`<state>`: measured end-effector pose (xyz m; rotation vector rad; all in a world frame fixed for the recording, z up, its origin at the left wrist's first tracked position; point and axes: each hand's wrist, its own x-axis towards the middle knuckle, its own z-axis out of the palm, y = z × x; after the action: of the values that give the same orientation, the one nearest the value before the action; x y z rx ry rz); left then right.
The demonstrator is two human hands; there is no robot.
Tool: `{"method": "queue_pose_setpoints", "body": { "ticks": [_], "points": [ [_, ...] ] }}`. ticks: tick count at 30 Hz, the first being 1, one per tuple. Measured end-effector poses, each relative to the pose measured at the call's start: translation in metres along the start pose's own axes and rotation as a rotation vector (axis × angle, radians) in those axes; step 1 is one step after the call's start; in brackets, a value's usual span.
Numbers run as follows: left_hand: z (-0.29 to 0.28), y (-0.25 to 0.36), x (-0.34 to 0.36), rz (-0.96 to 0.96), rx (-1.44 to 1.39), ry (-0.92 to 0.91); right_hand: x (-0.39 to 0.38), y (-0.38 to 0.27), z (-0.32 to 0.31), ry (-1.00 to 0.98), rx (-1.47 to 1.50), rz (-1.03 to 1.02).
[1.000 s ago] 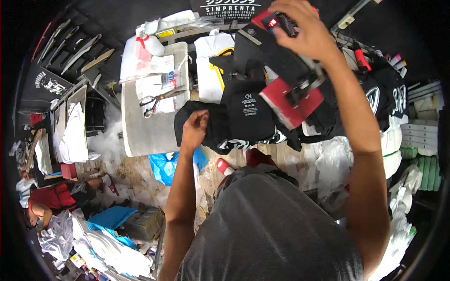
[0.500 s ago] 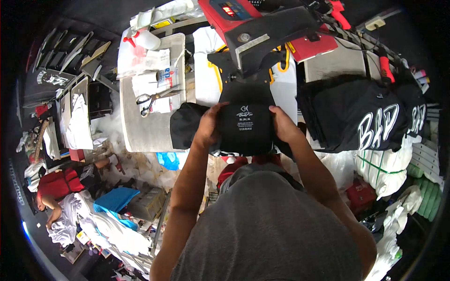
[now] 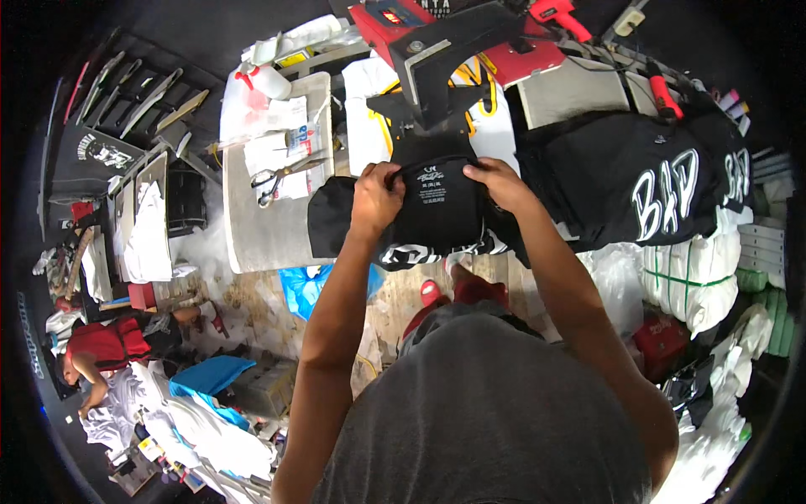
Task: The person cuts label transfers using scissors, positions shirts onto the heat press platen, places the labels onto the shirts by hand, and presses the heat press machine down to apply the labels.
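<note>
A black T-shirt [image 3: 438, 220] lies over the platen end of a heat press [image 3: 457, 50], its neck area with a small white print facing up. My left hand [image 3: 378, 200] is closed on the shirt's fabric at the left of the collar, fingers curled in. My right hand [image 3: 501, 183] pinches the shirt at the right of the collar, thumb on top. A black sleeve spreads left of my left hand, and white lettering shows along the shirt's near edge. The press's upper plate is raised and swung above the far side of the shirt.
Scissors [image 3: 281, 179] and a spray bottle [image 3: 270, 82] lie on the grey board at left. Folded black shirts with white lettering [image 3: 617, 181] are piled at right. Red heat guns [image 3: 561, 17] sit at the back. A person in red [image 3: 109, 343] works at far left.
Both hands have shifted slightly up toward the press, and the left fingers have curled in at the collar. More white lettering shows on the shirt's near edge. The view has shifted too.
</note>
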<state>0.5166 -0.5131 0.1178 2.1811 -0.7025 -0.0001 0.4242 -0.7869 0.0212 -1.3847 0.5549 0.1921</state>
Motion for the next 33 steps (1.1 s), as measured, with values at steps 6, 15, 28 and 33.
{"method": "queue_pose_setpoints", "body": {
  "ticks": [6, 15, 28, 33],
  "points": [
    [-0.013, 0.026, -0.084, 0.255, -0.002, 0.035, -0.102, -0.042, 0.067, 0.546, -0.706, -0.835],
    [-0.041, 0.078, -0.267, -0.071, -0.303, -0.819, -0.34, 0.071, -0.004, 0.252, -0.975, -0.165],
    [0.023, 0.182, -0.204, 0.212, -0.305, -1.197, -0.495, 0.142, -0.18, 1.31, -0.022, -0.377],
    [0.032, 0.288, -0.139, 0.349, -0.633, -1.272, -0.525, 0.105, -0.29, 1.493, 0.18, -0.929]
  ]
}}
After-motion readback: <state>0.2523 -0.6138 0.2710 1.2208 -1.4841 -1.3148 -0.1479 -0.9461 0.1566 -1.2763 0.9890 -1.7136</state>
